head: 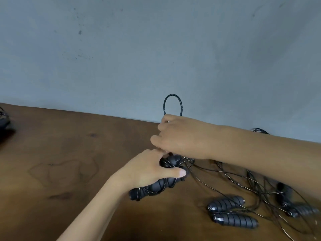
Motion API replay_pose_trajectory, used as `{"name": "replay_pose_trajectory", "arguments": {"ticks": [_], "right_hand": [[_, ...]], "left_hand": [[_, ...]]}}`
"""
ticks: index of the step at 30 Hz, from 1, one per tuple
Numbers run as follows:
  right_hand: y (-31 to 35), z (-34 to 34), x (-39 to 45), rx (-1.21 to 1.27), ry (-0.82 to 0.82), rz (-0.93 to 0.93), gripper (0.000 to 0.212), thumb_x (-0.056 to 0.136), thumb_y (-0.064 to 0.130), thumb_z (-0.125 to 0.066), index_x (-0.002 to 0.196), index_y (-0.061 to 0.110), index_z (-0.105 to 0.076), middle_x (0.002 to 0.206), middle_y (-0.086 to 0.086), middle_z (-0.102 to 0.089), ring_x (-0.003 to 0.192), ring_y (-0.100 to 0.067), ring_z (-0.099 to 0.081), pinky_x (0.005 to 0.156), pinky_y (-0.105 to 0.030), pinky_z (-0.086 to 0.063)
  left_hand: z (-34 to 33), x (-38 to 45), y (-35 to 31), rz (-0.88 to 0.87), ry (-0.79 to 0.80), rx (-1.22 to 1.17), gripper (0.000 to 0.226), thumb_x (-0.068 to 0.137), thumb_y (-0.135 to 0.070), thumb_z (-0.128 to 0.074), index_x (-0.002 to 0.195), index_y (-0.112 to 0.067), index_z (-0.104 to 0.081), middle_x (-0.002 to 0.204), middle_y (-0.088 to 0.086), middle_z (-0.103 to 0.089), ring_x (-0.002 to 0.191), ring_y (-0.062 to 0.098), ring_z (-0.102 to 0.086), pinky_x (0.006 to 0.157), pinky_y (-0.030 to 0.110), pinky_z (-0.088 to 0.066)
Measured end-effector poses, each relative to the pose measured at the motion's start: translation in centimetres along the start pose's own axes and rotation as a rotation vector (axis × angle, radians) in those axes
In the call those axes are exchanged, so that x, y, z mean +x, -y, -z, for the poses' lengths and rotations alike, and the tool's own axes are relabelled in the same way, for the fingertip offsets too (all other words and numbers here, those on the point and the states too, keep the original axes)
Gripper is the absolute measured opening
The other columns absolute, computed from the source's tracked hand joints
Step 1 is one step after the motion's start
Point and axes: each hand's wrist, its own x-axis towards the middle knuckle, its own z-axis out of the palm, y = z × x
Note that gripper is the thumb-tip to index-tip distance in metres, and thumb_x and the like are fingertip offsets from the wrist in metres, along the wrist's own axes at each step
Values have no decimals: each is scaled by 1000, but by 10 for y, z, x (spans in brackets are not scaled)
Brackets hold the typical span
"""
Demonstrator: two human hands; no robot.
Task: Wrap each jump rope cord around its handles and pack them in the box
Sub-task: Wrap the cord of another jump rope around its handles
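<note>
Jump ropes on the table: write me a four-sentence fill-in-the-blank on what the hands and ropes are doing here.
1. The left hand grips a pair of handles with cord wound ____ them.
2. The right hand holds up a ____ of cord.
3. Two bare handles lie side by side on the ____ table.
4. Loose cords lie ____ under the right forearm.

Missing words: around; loop; wooden; tangled

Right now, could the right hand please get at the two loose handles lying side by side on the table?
Probably not yet: the right hand pinches a cord loop, though nothing covers those handles.
</note>
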Motion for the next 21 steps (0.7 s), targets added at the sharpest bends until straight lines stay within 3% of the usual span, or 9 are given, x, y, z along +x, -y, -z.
{"name": "replay_pose_trajectory", "arguments": {"ticks": [3,5,7,10,12,14,16,18,21], "right_hand": [[13,5,-12,-75,-80,-38,22,97,12,-54,94,15,-32,72,4,-49,83,-20,-45,94,-29,-31],[22,9,-19,-48,-77,-122,22,94,7,-55,92,14,-34,68,2,-45,70,-18,-41,84,-30,-25],[27,9,-22,-94,-124,-190,26,81,-4,-56,84,14,-37,60,3,-35,54,-15,-28,74,-31,-21],[31,15,-29,-28,-229,-298,32,56,-11,-51,69,16,-38,53,3,-24,45,-13,-9,60,-32,-22],[29,10,-33,-20,-228,-373,41,61,-9,-68,71,17,-38,55,3,-29,43,-15,-16,53,-30,-21],[31,11,-42,75,-296,-474,54,61,4,-89,72,18,-37,54,4,-38,40,-17,-27,43,-27,-10],[33,1,-48,157,-370,-517,35,81,20,-83,81,17,-48,65,3,-54,47,-21,-46,40,-28,-18],[33,-5,-53,336,-406,-593,13,104,34,-54,103,21,-54,88,4,-66,72,-25,-62,56,-37,-45],[35,-15,-59,582,-519,-693,12,105,39,-50,108,30,-58,97,11,-71,88,-16,-66,74,-40,-53]], "left_hand": [[-6,4,-5,54,-128,-9,52,74,-82,-65,106,-40,-67,83,-22,-72,80,-2,-66,77,31,-57],[-11,4,-12,85,-231,-46,55,70,-82,-57,83,-29,-63,57,-18,-63,55,2,-58,57,28,-46],[-16,3,-22,113,-321,-61,40,73,-66,-50,73,-25,-52,47,-10,-55,45,8,-48,50,29,-36],[-14,-2,-34,128,-443,-96,15,76,-46,-47,72,-31,-45,55,-10,-56,51,12,-51,51,30,-35],[-9,-3,-33,96,-523,-134,20,75,-52,-49,83,-34,-54,65,-11,-66,60,11,-61,55,31,-42],[-4,-3,-30,78,-583,-151,28,78,-59,-53,93,-36,-59,74,-12,-70,67,9,-66,59,31,-48],[-1,-2,-30,68,-613,-171,25,85,-61,-59,96,-38,-61,78,-13,-72,70,6,-67,61,30,-50],[-1,0,-32,55,-623,-244,21,90,-57,-66,97,-37,-64,80,-15,-73,72,3,-67,63,26,-49],[-3,0,-34,28,-601,-368,19,90,-53,-73,97,-36,-68,84,-14,-75,77,5,-70,76,36,-59]]}}
